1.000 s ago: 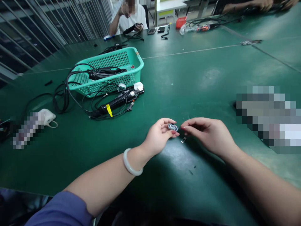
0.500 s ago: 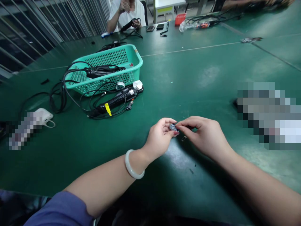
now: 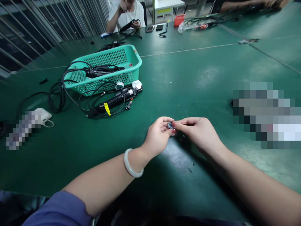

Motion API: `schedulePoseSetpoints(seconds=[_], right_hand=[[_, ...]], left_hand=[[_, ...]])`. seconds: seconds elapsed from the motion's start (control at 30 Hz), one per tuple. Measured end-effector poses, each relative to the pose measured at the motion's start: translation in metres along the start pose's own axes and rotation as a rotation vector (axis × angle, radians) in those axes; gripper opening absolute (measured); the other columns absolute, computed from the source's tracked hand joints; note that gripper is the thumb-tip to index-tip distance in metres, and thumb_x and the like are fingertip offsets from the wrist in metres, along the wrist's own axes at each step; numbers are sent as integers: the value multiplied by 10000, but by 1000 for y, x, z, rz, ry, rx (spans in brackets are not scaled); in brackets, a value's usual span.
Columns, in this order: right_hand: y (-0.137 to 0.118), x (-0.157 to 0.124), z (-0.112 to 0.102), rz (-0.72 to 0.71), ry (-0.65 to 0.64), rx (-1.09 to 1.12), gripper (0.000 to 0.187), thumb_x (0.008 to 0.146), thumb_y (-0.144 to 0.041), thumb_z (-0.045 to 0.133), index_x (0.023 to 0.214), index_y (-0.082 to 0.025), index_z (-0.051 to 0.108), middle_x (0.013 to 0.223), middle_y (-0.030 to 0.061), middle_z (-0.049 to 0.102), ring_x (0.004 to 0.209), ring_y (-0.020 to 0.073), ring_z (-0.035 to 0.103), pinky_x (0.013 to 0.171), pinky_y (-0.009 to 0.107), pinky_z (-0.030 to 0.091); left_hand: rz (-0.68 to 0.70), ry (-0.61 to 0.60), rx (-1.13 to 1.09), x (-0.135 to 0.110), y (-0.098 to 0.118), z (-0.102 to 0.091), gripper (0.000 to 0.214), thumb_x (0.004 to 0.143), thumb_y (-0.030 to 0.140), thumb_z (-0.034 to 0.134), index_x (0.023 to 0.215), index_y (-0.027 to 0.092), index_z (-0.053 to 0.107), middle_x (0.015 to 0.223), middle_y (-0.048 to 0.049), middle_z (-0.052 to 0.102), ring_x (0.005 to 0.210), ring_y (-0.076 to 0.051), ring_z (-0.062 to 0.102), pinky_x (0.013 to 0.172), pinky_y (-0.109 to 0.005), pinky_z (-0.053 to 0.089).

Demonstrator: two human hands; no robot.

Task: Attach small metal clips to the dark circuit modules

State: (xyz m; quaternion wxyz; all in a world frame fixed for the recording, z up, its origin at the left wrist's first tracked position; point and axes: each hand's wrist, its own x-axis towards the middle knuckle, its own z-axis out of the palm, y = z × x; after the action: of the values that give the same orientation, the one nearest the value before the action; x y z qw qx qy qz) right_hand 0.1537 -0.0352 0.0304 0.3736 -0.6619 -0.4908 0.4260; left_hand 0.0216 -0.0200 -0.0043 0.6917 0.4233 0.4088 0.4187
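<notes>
Between the thumb and fingers of my left hand (image 3: 157,136) is a small circuit board (image 3: 169,126), bluish grey with light and dark details. My right hand (image 3: 199,130) pinches the right end of the same piece, its thumb lying over it and hiding part of its face. Whether those fingertips also hold some tinier part, I cannot tell. Just below the fingertips, a tiny rectangular frame-like piece (image 3: 182,137) lies on the green table (image 3: 164,188), partly in shadow.
Left of centre stands a turquoise basket (image 3: 137,73) containing a black corded device. A similar black device (image 3: 115,99) with coiled cables lies before it. A white object (image 3: 43,115) is at far left, a blurred-out object (image 3: 265,116) at right. Across the table sits a person (image 3: 131,17).
My right thumb has slid left, farther over the circuit board, covering more of it. My left hand keeps its grip. The whole view has shifted slightly.
</notes>
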Motion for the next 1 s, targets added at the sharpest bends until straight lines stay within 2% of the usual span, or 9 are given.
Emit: schedulePoseSetpoints(seconds=[0.13,0.33,0.47,0.53,0.6,0.7,0.8,0.9,1.0], right_hand=[[6,2,1,35,2,100,199,659,-367,719,663,-169,730,600,43,681,507,131,558,450,238,371],[24,12,-4,92,-57,255,357,665,-518,698,646,-161,698,424,-37,455,412,74,347,399,236,245],[19,11,-7,66,-102,198,313,659,-468,717,746,-167,710,558,3,604,466,92,448,436,232,317],[14,8,-6,9,-104,111,277,691,-443,688,746,-172,708,644,36,670,525,122,533,483,244,380],[10,6,-4,-103,-36,-54,223,721,-403,658,713,-184,699,668,42,686,570,143,572,521,256,411],[9,3,-2,-316,92,-310,145,749,-327,627,688,-207,681,674,27,671,585,145,567,549,268,424],[11,1,-2,-478,106,-438,137,789,-275,582,693,-209,654,710,27,654,614,142,566,571,270,433],[12,1,-4,-564,96,-510,143,815,-247,550,710,-202,635,738,34,640,649,144,571,582,266,434],[10,1,-7,-572,89,-533,138,815,-239,550,710,-200,631,733,34,632,637,141,565,573,265,429]], left_hand=[[-17,16,-34,1,1,0,243,717,0,606,905,139,539,759,-5,618,696,-91,612,753,-288,509],[-26,25,-25,1,2,0,233,737,-4,579,921,131,532,808,-21,625,688,-98,629,734,-292,509],[-27,14,-33,2,1,-1,230,736,14,594,921,136,533,789,-15,619,698,-99,629,749,-295,510],[-20,5,-33,2,0,-1,232,734,22,601,923,140,535,771,-10,616,693,-95,621,755,-294,510],[-5,6,-25,1,0,-2,245,730,20,600,931,144,534,756,-3,609,689,-90,613,752,-289,509],[15,11,-1,1,0,-2,266,720,10,598,935,150,528,738,7,598,699,-90,607,736,-271,505],[23,11,33,0,0,-2,273,715,9,599,934,154,525,729,14,586,703,-86,598,722,-253,499],[33,4,47,0,0,-1,272,717,10,597,934,155,521,731,18,581,701,-79,593,714,-242,496],[48,1,48,-1,0,-1,273,714,6,596,931,155,521,741,16,583,708,-79,595,718,-242,495]])
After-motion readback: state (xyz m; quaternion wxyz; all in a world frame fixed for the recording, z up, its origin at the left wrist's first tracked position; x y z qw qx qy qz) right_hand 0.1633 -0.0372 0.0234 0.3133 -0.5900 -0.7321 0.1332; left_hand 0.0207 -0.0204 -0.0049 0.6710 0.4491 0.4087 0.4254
